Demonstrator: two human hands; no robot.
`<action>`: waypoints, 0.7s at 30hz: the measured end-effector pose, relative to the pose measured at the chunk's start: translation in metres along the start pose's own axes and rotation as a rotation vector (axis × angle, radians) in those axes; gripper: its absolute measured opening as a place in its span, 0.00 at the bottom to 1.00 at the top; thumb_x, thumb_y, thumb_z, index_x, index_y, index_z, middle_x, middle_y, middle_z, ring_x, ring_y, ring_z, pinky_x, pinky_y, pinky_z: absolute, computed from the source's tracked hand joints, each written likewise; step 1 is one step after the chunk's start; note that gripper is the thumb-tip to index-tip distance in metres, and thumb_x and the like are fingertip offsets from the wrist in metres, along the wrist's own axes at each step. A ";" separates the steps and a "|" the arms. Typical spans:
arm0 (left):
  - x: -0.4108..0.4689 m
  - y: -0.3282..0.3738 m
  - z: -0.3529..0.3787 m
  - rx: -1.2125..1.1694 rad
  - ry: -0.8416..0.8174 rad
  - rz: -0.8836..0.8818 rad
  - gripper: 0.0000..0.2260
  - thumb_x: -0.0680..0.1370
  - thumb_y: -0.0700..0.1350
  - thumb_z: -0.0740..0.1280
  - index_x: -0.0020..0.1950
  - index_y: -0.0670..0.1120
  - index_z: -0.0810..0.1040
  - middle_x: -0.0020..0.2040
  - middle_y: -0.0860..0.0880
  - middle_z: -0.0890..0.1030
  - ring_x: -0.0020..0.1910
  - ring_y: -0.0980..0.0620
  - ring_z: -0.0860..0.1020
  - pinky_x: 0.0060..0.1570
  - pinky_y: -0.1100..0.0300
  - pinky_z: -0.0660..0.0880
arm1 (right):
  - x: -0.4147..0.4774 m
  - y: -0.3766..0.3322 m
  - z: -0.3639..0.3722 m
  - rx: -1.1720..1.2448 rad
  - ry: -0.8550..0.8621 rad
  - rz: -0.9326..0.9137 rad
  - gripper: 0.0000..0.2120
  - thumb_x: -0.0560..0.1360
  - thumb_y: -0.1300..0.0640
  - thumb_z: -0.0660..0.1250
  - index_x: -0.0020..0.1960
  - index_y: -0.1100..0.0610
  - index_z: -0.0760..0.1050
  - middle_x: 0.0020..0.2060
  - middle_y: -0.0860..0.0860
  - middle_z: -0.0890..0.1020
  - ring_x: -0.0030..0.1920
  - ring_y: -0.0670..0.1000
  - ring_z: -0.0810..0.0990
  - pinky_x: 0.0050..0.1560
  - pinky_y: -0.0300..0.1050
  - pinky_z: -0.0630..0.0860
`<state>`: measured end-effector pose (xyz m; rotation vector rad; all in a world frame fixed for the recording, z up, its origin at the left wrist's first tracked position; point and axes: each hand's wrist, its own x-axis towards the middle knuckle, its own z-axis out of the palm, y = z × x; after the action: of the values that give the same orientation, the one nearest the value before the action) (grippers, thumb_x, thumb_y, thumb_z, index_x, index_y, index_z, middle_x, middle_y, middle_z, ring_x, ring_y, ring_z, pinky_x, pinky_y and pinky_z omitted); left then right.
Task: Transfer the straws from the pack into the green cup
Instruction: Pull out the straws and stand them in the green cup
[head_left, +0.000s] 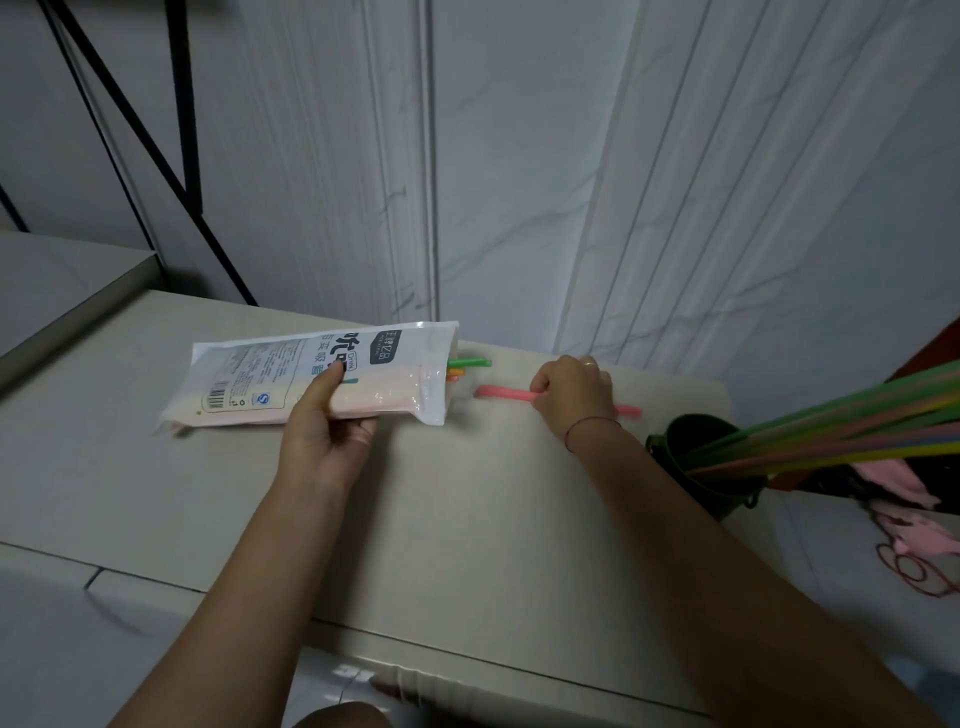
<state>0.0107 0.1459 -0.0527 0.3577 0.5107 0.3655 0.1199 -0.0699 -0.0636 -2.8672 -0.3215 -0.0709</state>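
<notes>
Pink straw (504, 393), pinched mid-length in the curled fingers of the right hand (574, 389), both ends sticking out past the fist. It is fully out of the pack (311, 374), low over the table (467, 519); contact with the top is unclear. Its long axis runs roughly left-right, level, near end toward the pack mouth and far end toward the green cup (691, 457). A mid-length hold probably makes it easier to swing upright for the drop. Left hand (324, 431) clamps the pack, thumb on the printed face and fingers underneath, raised off the table with the open mouth turned right toward the working hand, likely to steady it for pulls. Green straw tip (470, 362) and orange straw tip (457, 371) poke from that mouth, same axis. Cup stands at the table's right edge, holding a bundle of straws (831, 426) that leans out to the right.
</notes>
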 end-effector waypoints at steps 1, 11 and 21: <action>-0.001 0.001 0.000 -0.007 0.001 0.001 0.11 0.74 0.32 0.68 0.53 0.45 0.79 0.49 0.46 0.86 0.51 0.48 0.84 0.54 0.49 0.80 | 0.000 0.000 0.000 -0.001 -0.002 0.000 0.10 0.73 0.60 0.65 0.49 0.50 0.82 0.51 0.52 0.80 0.59 0.57 0.71 0.59 0.49 0.68; -0.028 0.010 0.009 -0.014 -0.020 0.026 0.12 0.74 0.33 0.69 0.54 0.45 0.78 0.49 0.46 0.86 0.51 0.48 0.84 0.55 0.48 0.79 | -0.022 -0.013 -0.030 0.464 0.118 -0.010 0.06 0.74 0.60 0.64 0.50 0.55 0.76 0.45 0.53 0.81 0.46 0.55 0.78 0.44 0.44 0.73; -0.083 0.005 0.032 -0.026 -0.129 0.009 0.12 0.75 0.33 0.68 0.55 0.46 0.77 0.46 0.47 0.87 0.49 0.49 0.85 0.48 0.49 0.82 | -0.066 -0.002 -0.106 0.661 0.258 -0.014 0.05 0.75 0.56 0.65 0.48 0.56 0.78 0.38 0.49 0.78 0.41 0.50 0.77 0.46 0.45 0.77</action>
<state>-0.0404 0.1078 0.0093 0.3560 0.3780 0.3551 0.0527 -0.1089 0.0347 -2.1705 -0.2527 -0.2780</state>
